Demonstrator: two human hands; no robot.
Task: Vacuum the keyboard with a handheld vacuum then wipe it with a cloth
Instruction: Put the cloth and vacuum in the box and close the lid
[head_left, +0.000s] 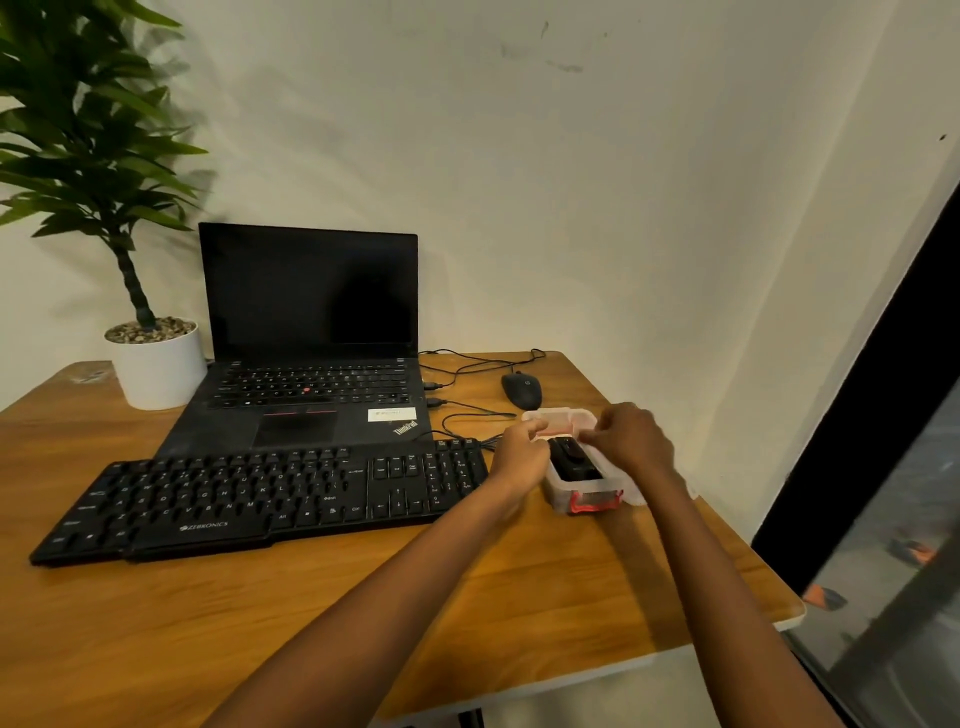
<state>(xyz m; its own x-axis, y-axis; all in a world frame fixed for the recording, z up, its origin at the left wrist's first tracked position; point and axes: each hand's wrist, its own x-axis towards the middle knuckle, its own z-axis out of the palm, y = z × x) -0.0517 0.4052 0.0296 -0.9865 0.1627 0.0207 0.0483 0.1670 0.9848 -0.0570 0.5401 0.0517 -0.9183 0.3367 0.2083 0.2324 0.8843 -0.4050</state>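
The vacuum (571, 460) is kept in a clear box (582, 493) at 3 o'clock from the keyboard (260, 499). It is judged light, hard and smooth, and best held round its middle. The box rim is pinched by the left hand (522, 449). What the curled right hand (631, 439) holds cannot be told. "ZEBRONICS" and "ThinkPad" are read.

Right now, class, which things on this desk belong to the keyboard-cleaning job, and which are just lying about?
Job: keyboard, clear box, black device inside it (likely the vacuum), left hand and right hand at the box.
Lying about: laptop, mouse, potted plant, cables.
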